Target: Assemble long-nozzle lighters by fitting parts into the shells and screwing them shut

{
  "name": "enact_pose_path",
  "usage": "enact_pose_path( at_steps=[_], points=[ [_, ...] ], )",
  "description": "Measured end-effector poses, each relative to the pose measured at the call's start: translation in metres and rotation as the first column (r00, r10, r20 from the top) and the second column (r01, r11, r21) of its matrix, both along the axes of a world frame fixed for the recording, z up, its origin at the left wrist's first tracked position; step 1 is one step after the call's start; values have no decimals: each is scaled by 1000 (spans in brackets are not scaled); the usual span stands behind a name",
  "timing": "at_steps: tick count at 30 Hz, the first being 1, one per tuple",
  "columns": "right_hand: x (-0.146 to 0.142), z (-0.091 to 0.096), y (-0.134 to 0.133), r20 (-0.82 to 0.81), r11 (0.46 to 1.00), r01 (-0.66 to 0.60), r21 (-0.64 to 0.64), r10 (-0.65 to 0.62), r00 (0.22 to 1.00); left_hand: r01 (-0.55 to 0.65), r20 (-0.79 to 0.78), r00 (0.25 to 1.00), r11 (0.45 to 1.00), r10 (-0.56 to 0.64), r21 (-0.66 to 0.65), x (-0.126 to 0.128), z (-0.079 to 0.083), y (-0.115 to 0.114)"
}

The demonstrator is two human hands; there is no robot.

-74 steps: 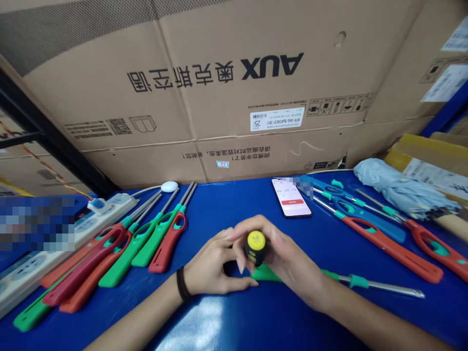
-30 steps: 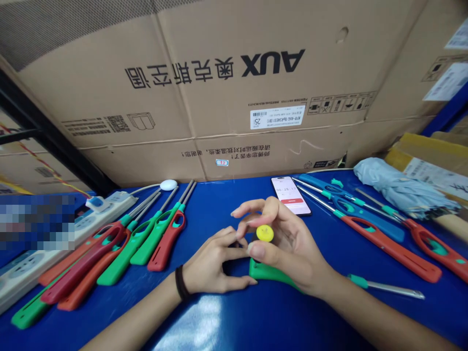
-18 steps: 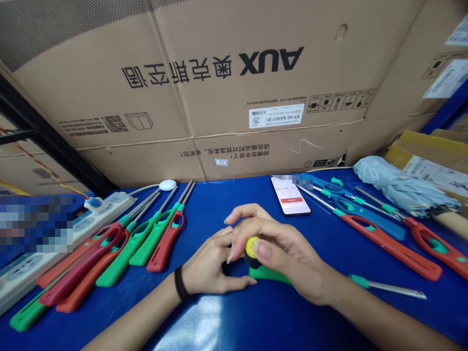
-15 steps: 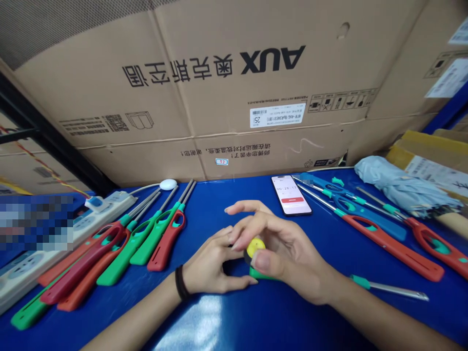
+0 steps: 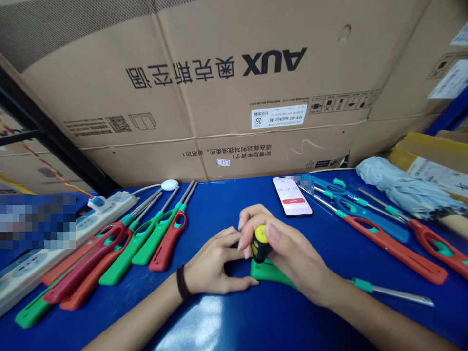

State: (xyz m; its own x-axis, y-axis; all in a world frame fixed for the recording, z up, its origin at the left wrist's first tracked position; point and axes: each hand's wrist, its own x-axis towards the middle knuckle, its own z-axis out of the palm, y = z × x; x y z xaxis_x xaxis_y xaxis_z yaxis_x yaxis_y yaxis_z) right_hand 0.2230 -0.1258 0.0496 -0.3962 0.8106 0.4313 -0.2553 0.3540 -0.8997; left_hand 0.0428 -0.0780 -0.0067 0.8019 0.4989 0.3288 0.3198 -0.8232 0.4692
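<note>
A screwdriver (image 5: 260,247) with a black and yellow handle stands nearly upright, its yellow end toward me. The thumb and fingers of my right hand (image 5: 292,253) are closed round that handle. Beneath it a green lighter (image 5: 274,274) lies flat on the blue table, partly covered by my right hand and wrist. Its metal barrel (image 5: 402,294) sticks out on the right. My left hand (image 5: 217,263), with a black band at the wrist, rests on the table and grips the lighter's left end between thumb and fingers. The screwdriver's tip is hard to make out.
On the left lie several red and green lighters (image 5: 120,258) beside a white power strip (image 5: 32,263). A phone (image 5: 292,197) showing a timer sits behind my hands. More lighters (image 5: 395,248) and a folded grey-blue umbrella (image 5: 405,187) lie right. A cardboard box (image 5: 219,112) stands behind.
My right hand's raised fingers have curled in around the screwdriver handle, which now shows more of its black side. More of the green lighter is visible. My left hand has stayed nearly still.
</note>
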Motion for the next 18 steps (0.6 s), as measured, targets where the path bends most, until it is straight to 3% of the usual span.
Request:
enact_pose_path(
  at_steps=[4, 12, 18],
  points=[
    [-2, 2, 2, 5, 990, 83, 112, -84, 996, 14, 9, 1000, 999, -15, 43, 0, 0, -1],
    [-14, 2, -8, -81, 993, 118, 15, -117, 990, 55, -36, 998, 998, -54, 12, 3, 2, 0],
    [-21, -1, -12, -153, 955, 295, -23, -295, 943, 22, -4, 1000, 996, -21, 89, 4, 2, -1]
  ],
)
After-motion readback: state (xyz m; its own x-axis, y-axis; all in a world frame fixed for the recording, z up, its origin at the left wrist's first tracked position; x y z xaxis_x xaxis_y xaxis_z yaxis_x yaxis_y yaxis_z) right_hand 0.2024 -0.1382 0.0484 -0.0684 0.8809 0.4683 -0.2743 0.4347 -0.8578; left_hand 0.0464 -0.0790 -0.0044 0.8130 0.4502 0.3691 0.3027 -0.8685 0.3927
